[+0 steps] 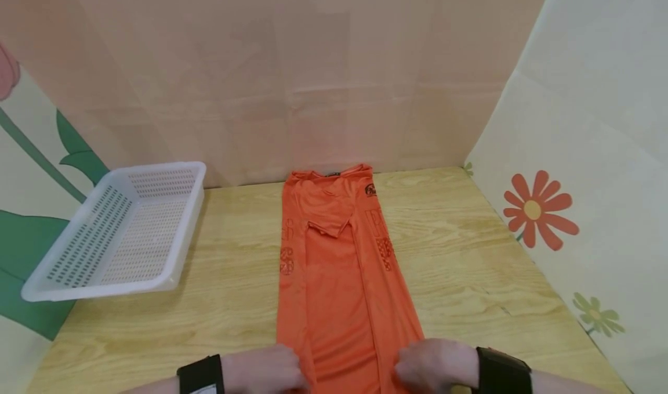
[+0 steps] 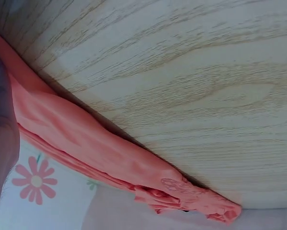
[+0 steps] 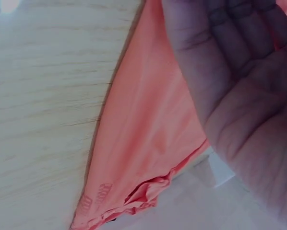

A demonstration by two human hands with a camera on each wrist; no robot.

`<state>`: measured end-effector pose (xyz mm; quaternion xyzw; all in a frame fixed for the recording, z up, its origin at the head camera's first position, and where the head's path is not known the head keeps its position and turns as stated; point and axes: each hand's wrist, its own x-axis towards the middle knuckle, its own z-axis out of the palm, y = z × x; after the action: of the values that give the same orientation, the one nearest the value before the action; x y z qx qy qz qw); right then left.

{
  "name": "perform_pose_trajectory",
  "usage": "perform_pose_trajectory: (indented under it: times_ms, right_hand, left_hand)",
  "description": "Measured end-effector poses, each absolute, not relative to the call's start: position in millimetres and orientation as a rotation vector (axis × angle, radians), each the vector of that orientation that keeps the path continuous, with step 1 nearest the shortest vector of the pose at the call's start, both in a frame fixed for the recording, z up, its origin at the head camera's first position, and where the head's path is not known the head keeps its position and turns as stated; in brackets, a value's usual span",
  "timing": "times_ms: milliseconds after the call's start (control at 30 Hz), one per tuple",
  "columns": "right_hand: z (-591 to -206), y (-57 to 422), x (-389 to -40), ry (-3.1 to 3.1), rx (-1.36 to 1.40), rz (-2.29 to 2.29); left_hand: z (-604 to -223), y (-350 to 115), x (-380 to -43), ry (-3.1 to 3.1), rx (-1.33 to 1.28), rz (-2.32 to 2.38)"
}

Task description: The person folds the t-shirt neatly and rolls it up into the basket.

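Orange shirt (image 1: 339, 289) looks light and limp, best held by its near corners; whether the hands (image 1: 268, 369) (image 1: 435, 364) grip it, I cannot tell.

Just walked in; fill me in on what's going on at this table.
A person is handling an orange shirt on the table, with the left grip and right grip at opposite sides of its nearer part. It lies lengthwise, collar at the far end, folded inward along both long edges. The pictures don't settle whether either grip is pinching cloth. A white basket stands apart, to the left of the shirt.
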<state>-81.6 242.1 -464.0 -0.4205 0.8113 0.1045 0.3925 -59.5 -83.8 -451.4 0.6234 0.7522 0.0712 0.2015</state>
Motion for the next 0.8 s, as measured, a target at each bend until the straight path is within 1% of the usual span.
perform_pose_trajectory:
  times_ms: [167, 233, 267, 367, 467, 600, 733, 800]
  right_hand:
    - [-517, 262, -106, 1.904, -1.131, 0.225]
    - [-533, 268, -114, 1.841, -1.156, 0.205]
    - [-534, 268, -116, 1.825, -1.147, 0.200]
    - [-526, 265, -112, 1.868, -1.135, 0.187]
    - [-513, 261, -100, 1.971, -1.213, 0.178]
    - [-510, 260, -87, 2.092, -1.443, 0.159]
    - [-496, 253, -79, 2.146, -1.480, 0.207]
    - [-485, 249, -77, 2.133, -1.447, 0.221]
  left_hand:
    - [-453, -84, -57, 2.156, 1.476, 0.441]
    - [-455, -84, -54, 2.200, 1.344, 0.530]
    - [-458, -84, -53, 2.221, 1.293, 0.562]
    - [-462, -82, -50, 2.271, 1.173, 0.629]
    - [-462, -80, -48, 2.295, 1.096, 0.653]
    - [-456, -79, -46, 2.278, 1.006, 0.635]
    - [-456, -81, -44, 2.262, 1.032, 0.631]
    - [-457, -83, -44, 2.250, 1.068, 0.670]
